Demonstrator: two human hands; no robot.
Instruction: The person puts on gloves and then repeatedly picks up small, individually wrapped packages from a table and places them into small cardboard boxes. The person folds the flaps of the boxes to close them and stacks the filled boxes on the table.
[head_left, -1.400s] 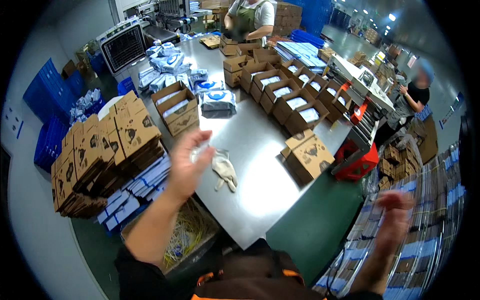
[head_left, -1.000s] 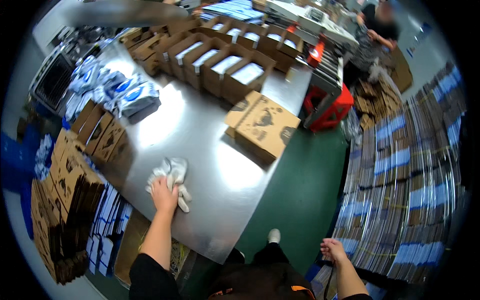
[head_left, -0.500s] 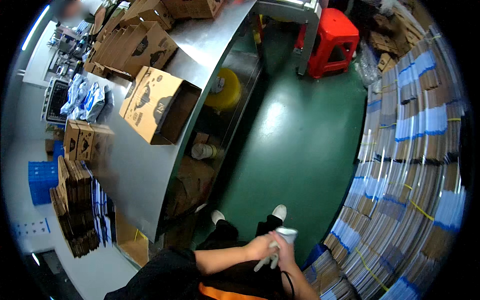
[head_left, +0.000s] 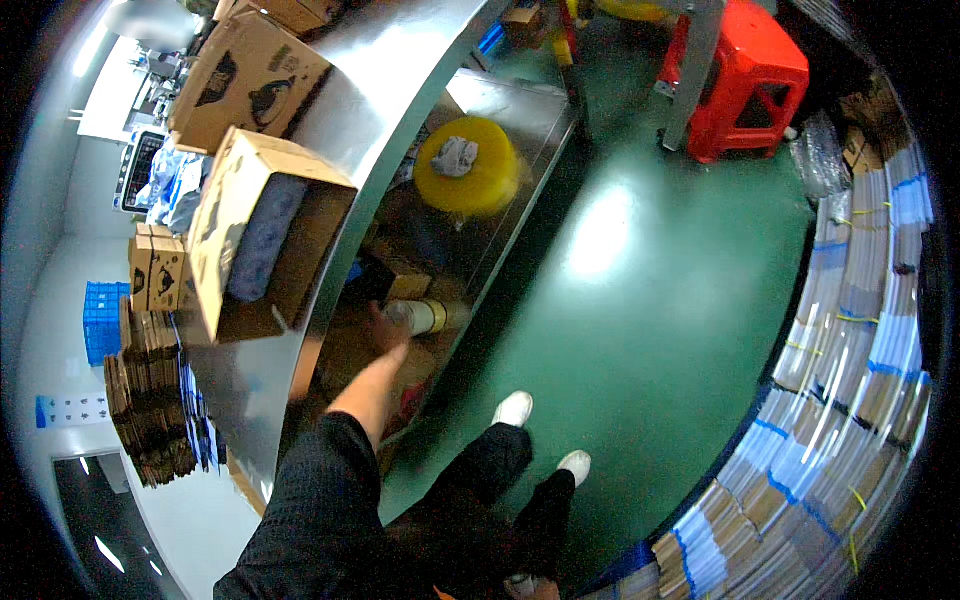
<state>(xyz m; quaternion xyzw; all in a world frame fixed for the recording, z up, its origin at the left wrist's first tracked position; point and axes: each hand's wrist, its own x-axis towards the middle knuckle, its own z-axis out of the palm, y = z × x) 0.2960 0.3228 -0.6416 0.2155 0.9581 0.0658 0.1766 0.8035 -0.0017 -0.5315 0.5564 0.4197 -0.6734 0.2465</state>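
Observation:
My left arm stretches out to the shelf under the metal table. At its end, my left hand (head_left: 388,328) is blurred, right beside a pale roll (head_left: 418,317) with a yellowish band. Whether the fingers grip the roll cannot be made out. Only a small part of my right hand (head_left: 540,590) shows at the lower edge, next to a small greyish thing; its fingers are mostly hidden. Above my left arm, an open cardboard box (head_left: 222,225) lies on its side at the table's edge, a dark grey padded thing (head_left: 268,240) inside it.
The metal table (head_left: 235,385) runs along my left, with another carton (head_left: 255,75) farther up. A yellow round roll (head_left: 468,165) sits on the lower shelf (head_left: 515,105). A red stool (head_left: 750,85) stands at the far right. Bundled cardboard stacks (head_left: 790,440) line the right side.
My hands were together in front of me with a silvery cup-like thing and pale gloves. Now they are apart, the left reaching under the table. The view has shifted, showing into the box.

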